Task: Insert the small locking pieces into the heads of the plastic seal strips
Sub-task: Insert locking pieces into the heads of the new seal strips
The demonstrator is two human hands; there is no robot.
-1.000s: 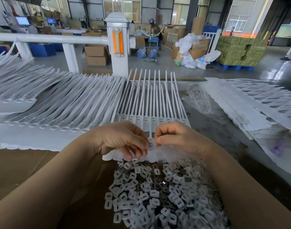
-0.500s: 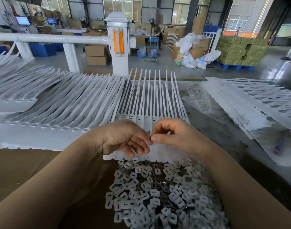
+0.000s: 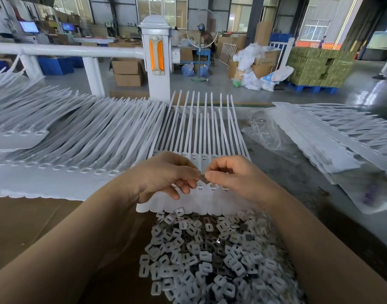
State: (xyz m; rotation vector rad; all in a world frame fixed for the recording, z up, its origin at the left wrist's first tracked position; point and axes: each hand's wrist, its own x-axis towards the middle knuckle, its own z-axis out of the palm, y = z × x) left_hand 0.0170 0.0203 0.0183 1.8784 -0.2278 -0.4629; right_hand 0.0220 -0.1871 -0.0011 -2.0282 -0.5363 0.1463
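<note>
Both hands meet fingertip to fingertip above the joined row of white plastic seal strips (image 3: pixel 201 172); the left hand (image 3: pixel 166 174) and the right hand (image 3: pixel 234 174) together pinch one small dark locking piece (image 3: pixel 202 177), fingers curled, just over the strip heads; the row lies flat, its tails pointing away from the person; directly nearer than the row sits a loose heap of small white and grey slotted locking pieces (image 3: pixel 210 255) on brown cardboard (image 3: pixel 34 222); left of the row, further fanned white strips (image 3: pixel 67 137); right of it, crumpled clear plastic film (image 3: pixel 265 132); beyond it, a white post with orange reflector (image 3: pixel 156 55).
</note>
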